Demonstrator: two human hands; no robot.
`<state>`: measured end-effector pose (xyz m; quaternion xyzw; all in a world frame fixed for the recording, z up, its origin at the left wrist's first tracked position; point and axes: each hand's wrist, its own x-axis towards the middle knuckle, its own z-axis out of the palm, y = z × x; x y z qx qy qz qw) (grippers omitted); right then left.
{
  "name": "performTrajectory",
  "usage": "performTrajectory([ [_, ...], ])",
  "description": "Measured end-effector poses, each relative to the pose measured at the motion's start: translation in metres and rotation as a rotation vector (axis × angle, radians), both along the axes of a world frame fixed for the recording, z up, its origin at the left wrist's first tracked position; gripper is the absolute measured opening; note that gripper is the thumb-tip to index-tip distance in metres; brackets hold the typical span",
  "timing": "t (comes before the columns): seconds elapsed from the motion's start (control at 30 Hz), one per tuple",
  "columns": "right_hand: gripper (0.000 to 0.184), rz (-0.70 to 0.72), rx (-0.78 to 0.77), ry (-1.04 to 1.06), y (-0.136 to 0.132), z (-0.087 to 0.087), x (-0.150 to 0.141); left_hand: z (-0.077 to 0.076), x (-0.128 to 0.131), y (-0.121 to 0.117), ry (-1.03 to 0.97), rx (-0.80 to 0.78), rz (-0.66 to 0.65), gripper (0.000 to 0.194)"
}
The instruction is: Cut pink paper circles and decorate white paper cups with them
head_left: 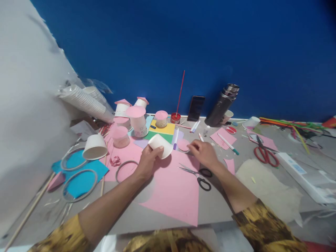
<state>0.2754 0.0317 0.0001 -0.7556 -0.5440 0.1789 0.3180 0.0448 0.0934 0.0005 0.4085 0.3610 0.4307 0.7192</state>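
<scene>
My left hand (150, 159) is wrapped round a white paper cup (160, 145), which is tilted on its side above the table. Beside it, the thumb and fingers of my right hand (203, 152) pinch together at the edge of a small pink paper circle (183, 144). Under both hands lies a large pink paper sheet (175, 196). Scissors with black handles (201, 175) rest partly on that sheet, blades apart. Behind the left hand stand several decorated cups, such as a tall white one (139, 126) topped with a pink paper disc (135, 111).
At left are stacked paper cups (85, 101), an upturned cup (95, 146), blue paper (78, 183) and grey rings (80, 185). Along the blue wall stand a phone (196, 108) and a dark flask (222, 106). Red scissors (265, 155) and a white power strip (301, 175) lie right.
</scene>
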Motion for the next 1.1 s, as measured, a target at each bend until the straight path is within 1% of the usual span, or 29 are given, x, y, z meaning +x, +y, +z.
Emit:
performTrajectory([
  [0.07, 0.015, -0.139, -0.003, -0.116, 0.006, 0.003, 0.027, 0.001, 0.001, 0.003, -0.039, -0.051, -0.004, 0.045],
  [0.13, 0.02, -0.231, -0.042, -0.202, 0.01, 0.001, 0.049, 0.002, 0.002, 0.003, -0.108, -0.086, -0.002, 0.043],
  [0.17, 0.023, -0.25, -0.067, -0.226, 0.011, 0.0, 0.056, 0.003, 0.003, 0.003, -0.147, -0.106, -0.003, 0.043],
  [0.23, 0.025, -0.245, -0.104, -0.243, 0.013, -0.005, 0.063, 0.004, 0.003, 0.003, -0.196, -0.169, -0.008, 0.041],
  [0.3, 0.028, -0.213, -0.097, -0.226, 0.014, -0.008, 0.064, 0.005, 0.003, 0.003, -0.209, -0.25, -0.011, 0.036],
  [0.4, 0.038, -0.15, -0.017, -0.17, 0.015, -0.006, 0.059, 0.009, 0.002, 0.004, -0.218, -0.34, -0.004, 0.03],
  [0.47, 0.037, -0.099, 0.051, -0.111, 0.014, -0.001, 0.054, 0.011, 0.0, 0.004, -0.228, -0.378, -0.019, 0.029],
  [0.5, 0.036, -0.073, 0.099, -0.027, 0.013, 0.002, 0.05, 0.012, -0.001, 0.004, -0.236, -0.392, -0.035, 0.028],
  [0.53, 0.035, -0.041, 0.152, 0.11, 0.011, 0.006, 0.045, 0.012, -0.002, 0.004, -0.248, -0.4, -0.053, 0.028],
  [0.6, 0.035, 0.06, 0.25, 0.502, 0.005, 0.015, 0.034, 0.012, -0.003, 0.004, -0.277, -0.399, -0.091, 0.029],
  [0.63, 0.036, 0.128, 0.277, 0.705, 0.002, 0.019, 0.027, 0.012, -0.003, 0.004, -0.29, -0.39, -0.107, 0.03],
  [0.67, 0.039, 0.192, 0.286, 0.862, -0.002, 0.022, 0.02, 0.011, -0.004, 0.004, -0.298, -0.375, -0.116, 0.032],
  [0.7, 0.042, 0.239, 0.288, 0.953, -0.005, 0.024, 0.013, 0.01, -0.004, 0.003, -0.298, -0.36, -0.124, 0.034],
  [0.73, 0.044, 0.264, 0.296, 0.999, -0.007, 0.026, 0.005, 0.008, -0.004, 0.003, -0.29, -0.348, -0.128, 0.036],
  [0.8, 0.041, 0.278, 0.35, 1.016, -0.011, 0.025, -0.008, 0.006, -0.003, 0.003, -0.264, -0.342, -0.133, 0.037],
  [0.87, 0.03, 0.292, 0.417, 0.98, -0.013, 0.021, -0.018, 0.005, -0.003, 0.003, -0.249, -0.36, -0.134, 0.035],
  [0.9, 0.028, 0.298, 0.439, 0.949, -0.015, 0.018, -0.022, 0.005, -0.002, 0.003, -0.249, -0.372, -0.138, 0.034],
  [1.0, 0.028, 0.285, 0.483, 0.83, -0.021, 0.013, -0.029, 0.006, -0.001, 0.002, -0.275, -0.4, -0.188, 0.034],
  [1.1, 0.02, 0.248, 0.534, 0.686, -0.031, 0.013, -0.036, 0.005, 0.001, 0.0, -0.294, -0.383, -0.218, 0.032],
])
